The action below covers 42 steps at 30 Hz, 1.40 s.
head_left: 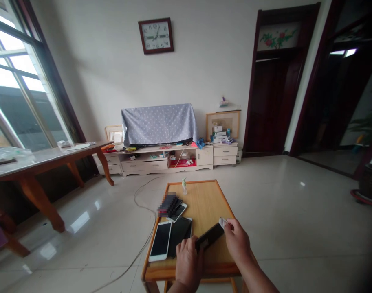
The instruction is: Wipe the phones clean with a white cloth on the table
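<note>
Here, a white phone (161,241) lies left on the bench (204,194); the left hand (187,260) grips the black phone (213,236) over it. Brace that end; slide the cloth (223,222) (pinched in the right hand (238,239)) flat, pressing lightly.

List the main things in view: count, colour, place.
Clock: one, red-framed, wall
Window: one, dark-framed, left
Door: one, dark red, right
Cabinet: one, cream, along wall
Dotted cloth: one, bluish, above cabinet
Long table: one, brown, left
Cable: one, grey, floor
Small table: one, tan, foreground
Bottle: one, green-topped, small table's far end
Phones: at least two, white, small table's left
Blurred items: uncountable, dark, beyond nearer phone
Flat device: one, black, beside nearer phone
Held device: one, black, left hand
Tissue or cloth: one, white, right hand
Left hand: one, bare, on held device
Right hand: one, bare, small table's right
</note>
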Available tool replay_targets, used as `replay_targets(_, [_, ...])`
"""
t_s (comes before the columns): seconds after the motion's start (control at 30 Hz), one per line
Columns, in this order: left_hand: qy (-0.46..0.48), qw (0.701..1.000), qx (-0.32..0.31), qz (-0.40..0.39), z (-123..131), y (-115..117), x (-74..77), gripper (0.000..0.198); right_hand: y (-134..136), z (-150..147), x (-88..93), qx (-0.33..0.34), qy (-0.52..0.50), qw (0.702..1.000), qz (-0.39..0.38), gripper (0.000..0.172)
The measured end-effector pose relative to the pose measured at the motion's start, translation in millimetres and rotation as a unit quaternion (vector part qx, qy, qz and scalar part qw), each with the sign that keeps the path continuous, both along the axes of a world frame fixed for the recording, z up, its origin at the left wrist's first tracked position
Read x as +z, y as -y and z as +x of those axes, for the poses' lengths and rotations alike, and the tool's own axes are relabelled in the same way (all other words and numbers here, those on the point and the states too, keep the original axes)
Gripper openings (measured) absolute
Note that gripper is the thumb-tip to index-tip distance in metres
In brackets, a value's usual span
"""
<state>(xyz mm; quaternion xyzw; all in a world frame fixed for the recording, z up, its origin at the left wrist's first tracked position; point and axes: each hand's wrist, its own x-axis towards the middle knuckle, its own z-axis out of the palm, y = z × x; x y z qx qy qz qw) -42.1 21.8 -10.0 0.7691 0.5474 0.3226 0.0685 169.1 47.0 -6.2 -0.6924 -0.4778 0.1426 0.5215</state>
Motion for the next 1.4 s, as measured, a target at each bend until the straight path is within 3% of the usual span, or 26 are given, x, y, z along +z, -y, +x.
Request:
replay_targets(0.23, [-0.007,0.999,-0.024,-0.021,-3.0,1.9,-2.2,0.018,0.3,-11.9,6.1,0.041,0.035,0.998,0.035,0.035])
replay_targets(0.5, [-0.044,0.998,-0.027,-0.035,-1.8,5.3,5.4,0.025,6.8,-31.6,12.0,0.111,0.063,0.992,0.022,0.037])
replay_targets(0.73, [-0.064,0.995,-0.005,-0.073,-0.4,-1.1,-4.2,0.024,31.3,-80.7,9.4,0.269,0.044,0.961,0.034,0.035])
replay_targets(0.8, [-0.071,0.994,-0.003,-0.077,-0.2,-2.6,-6.1,0.023,26.0,-74.4,9.5,0.265,0.036,0.963,0.03,0.034])
replay_targets(0.97, [-0.08,0.994,0.004,-0.079,0.2,-5.9,-9.3,0.022,-4.3,-20.9,14.9,0.141,-0.005,0.99,0.009,0.036])
replay_targets(1.03, [-0.086,0.992,0.008,-0.088,0.4,-8.3,-11.9,0.019,-9.5,-12.8,14.6,0.118,-0.007,0.993,0.012,0.038])
replay_targets(1.13, [-0.091,0.991,0.006,-0.1,0.5,-13.0,-15.8,0.02,-2.2,-34.7,7.9,0.145,-0.006,0.989,0.016,0.037])
replay_targets(1.27, [-0.092,0.988,0.004,-0.124,0.1,-18.5,-19.0,0.021,13.7,-78.2,-3.1,0.252,0.004,0.967,0.022,0.034])
replay_targets(1.33, [-0.096,0.987,0.005,-0.131,-0.4,-20.2,-21.1,0.02,12.3,-77.1,-2.7,0.254,-0.001,0.967,0.017,0.034])
replay_targets(1.4, [-0.101,0.986,0.006,-0.129,-1.2,-21.3,-24.5,0.018,3.7,-57.5,1.5,0.208,-0.019,0.978,0.002,0.037])
